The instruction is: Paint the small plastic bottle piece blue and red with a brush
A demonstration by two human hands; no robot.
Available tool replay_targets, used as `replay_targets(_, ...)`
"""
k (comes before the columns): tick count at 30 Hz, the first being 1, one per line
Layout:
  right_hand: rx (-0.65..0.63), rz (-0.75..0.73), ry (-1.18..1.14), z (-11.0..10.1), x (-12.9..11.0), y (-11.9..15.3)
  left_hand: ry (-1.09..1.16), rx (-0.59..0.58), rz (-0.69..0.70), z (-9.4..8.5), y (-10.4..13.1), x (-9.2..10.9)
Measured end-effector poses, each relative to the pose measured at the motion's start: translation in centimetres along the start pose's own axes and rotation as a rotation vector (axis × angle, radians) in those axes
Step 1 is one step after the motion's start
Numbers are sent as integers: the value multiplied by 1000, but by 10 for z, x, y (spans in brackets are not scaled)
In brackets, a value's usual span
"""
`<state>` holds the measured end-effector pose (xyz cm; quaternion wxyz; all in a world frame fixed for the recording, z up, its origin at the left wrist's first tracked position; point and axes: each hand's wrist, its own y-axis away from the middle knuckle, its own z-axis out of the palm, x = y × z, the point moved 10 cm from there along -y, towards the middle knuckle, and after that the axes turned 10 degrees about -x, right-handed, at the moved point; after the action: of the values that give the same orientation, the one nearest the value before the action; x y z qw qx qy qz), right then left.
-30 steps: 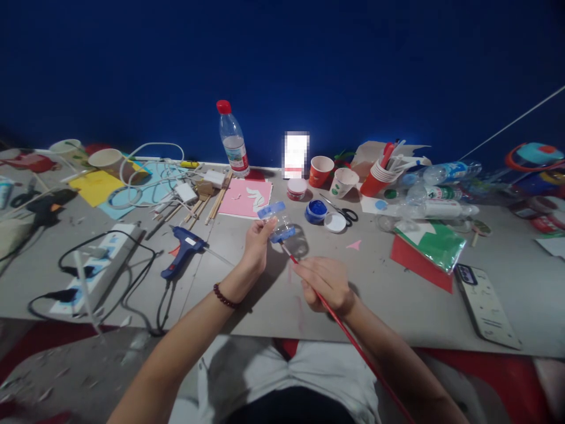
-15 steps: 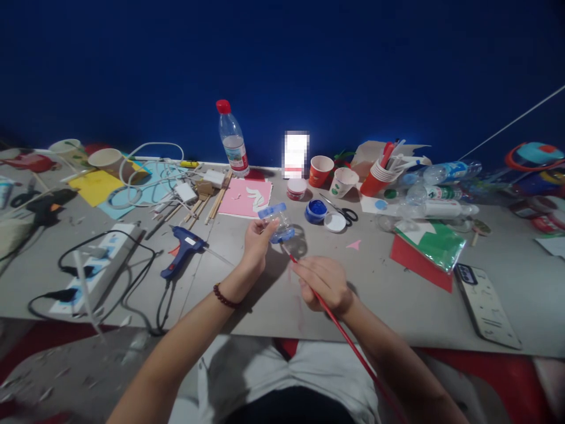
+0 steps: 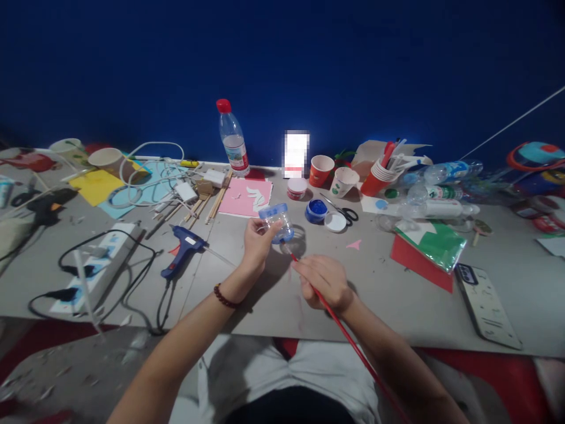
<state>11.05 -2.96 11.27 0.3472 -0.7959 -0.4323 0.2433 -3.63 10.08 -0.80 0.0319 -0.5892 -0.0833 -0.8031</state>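
Note:
My left hand (image 3: 260, 242) grips a small clear plastic piece (image 3: 279, 222) with blue-coloured ends, tilted above the table; it looks like part of a cut bottle. In my right hand (image 3: 324, 281) is a long red-handled paintbrush (image 3: 339, 325), its tip at the lower blue edge of the plastic. Beyond my hands stands an open jar of blue paint (image 3: 316, 211), with its white lid (image 3: 335, 222) lying beside it. Black-handled scissors (image 3: 351, 216) lie just behind the lid.
Left on the table are a blue glue gun (image 3: 184, 250), a power strip (image 3: 99, 265) and tangled cables. A red-capped bottle (image 3: 233, 144) and paper cups (image 3: 322, 172) stand along the wall. Several plastic bottles (image 3: 441, 191) and a phone (image 3: 488, 309) lie right.
The plastic piece has turned very slightly in my left hand. The brush tip stays at its lower edge, and everything else looks the same.

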Motion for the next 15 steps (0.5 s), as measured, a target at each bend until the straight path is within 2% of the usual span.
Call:
replay_targets(5,6,61,-35,-4,5,-4,-6,-7,5,0,-2,0)
replay_targets(7,53,118,-52,-10,11,-1,7,-40,-2,4,-2,-1)
replay_targets(11,231,357,-69,-26,40,17,23,-128,-21,13,0,-3)
replay_targets(15,211,610,-140,-16,73,28,84,-231,-29,24,2,-5)
